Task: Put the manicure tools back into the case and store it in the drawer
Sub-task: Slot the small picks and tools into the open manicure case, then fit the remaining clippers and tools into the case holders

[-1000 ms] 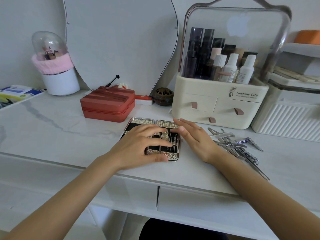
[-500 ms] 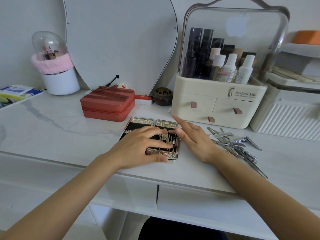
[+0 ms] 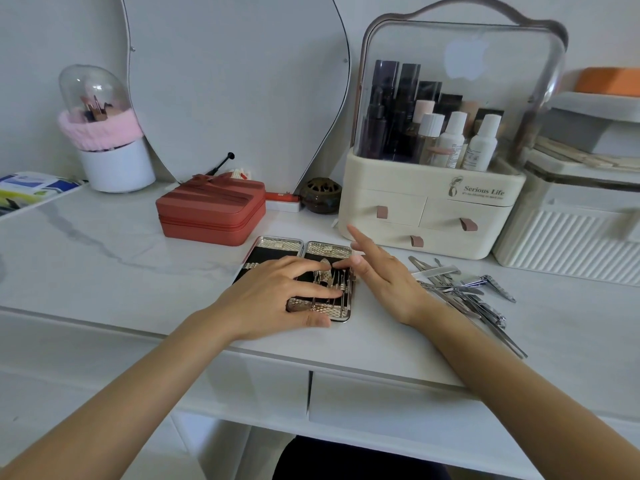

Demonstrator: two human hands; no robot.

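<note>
Lying open flat near the front edge of the white tabletop [image 3: 104, 271], the manicure case [image 3: 277, 249] shows several tools strapped in its right half. The left hand [image 3: 273, 299] rests spread on the case, fingers open and gripping nothing. The right hand [image 3: 384, 282], also open, touches the case's right edge with its thumb, index finger raised. Loose metal manicure tools [image 3: 464, 296] lie heaped just right of it, before a cream cosmetics organiser [image 3: 429, 209].

Wall [image 3: 52, 36]: plain white.
Mirror [image 3: 235, 81]: curved, leaning against wall.
Tabletop [image 3: 86, 258]: white marble.
Light: soft, even.
</note>
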